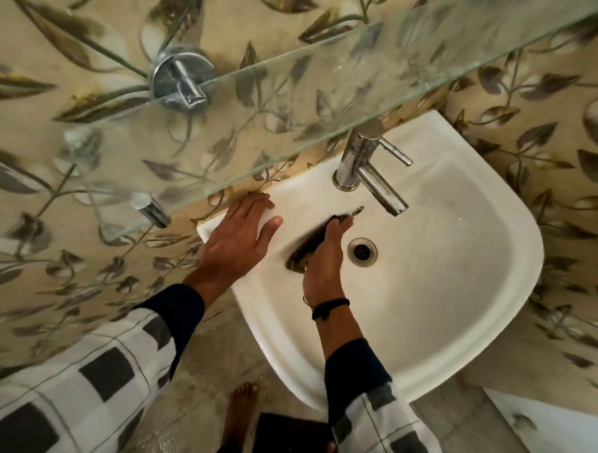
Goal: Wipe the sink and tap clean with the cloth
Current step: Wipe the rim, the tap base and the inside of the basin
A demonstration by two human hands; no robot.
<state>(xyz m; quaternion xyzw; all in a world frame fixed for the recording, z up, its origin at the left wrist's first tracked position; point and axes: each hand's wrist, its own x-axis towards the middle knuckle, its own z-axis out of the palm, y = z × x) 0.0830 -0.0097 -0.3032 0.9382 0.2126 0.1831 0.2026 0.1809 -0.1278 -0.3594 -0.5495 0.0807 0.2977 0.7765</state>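
Note:
A white wall-hung sink (465, 302) fills the middle and right of the head view. Its chrome tap (368, 171) stands at the back rim, spout pointing over the basin. The metal drain (362, 251) sits in the basin's bottom. My right hand (325, 261) is down inside the basin, left of the drain, shut on a dark cloth (305, 249) pressed against the basin's left wall; the cloth looks blurred. My left hand (237, 237) lies flat, fingers spread, on the sink's back-left rim corner, holding nothing.
A glass shelf (296, 89) on chrome brackets (182, 79) juts from the leaf-patterned tiled wall, overhanging the tap's top and the sink's back edge. Below the sink are the tiled floor, a bare foot (241, 415) and a dark mat (291, 438).

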